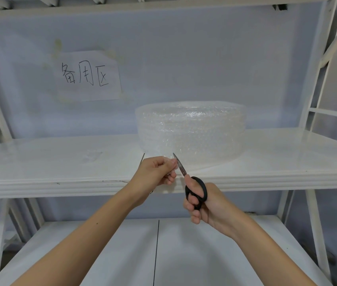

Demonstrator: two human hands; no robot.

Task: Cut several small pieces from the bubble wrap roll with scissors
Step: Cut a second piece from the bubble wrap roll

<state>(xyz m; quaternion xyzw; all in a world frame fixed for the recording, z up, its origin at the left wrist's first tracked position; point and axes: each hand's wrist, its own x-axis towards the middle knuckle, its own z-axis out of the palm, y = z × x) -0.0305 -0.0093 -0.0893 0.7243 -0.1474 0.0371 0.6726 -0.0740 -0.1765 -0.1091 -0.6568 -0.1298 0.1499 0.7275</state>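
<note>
Bubble wrap roll [191, 129] is stood on shelf [60, 162]; loose end pinched by left hand [155, 172]; scissors [192, 186] grasped by right hand [208, 205], blades nearly closed beside pinch; film judged light, floppy, slippery; best held taut near cut.

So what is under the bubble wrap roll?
The bubble wrap roll lies flat on the white shelf. The shelf part beneath it is covered, so anything there stays unseen.

Soft, even light fills the white shelf [39, 168], its glossy top showing faint glare. Shadows are weak. The wide lens bows the frame posts [318, 79] at the edges; focus is slightly soft throughout.
</note>
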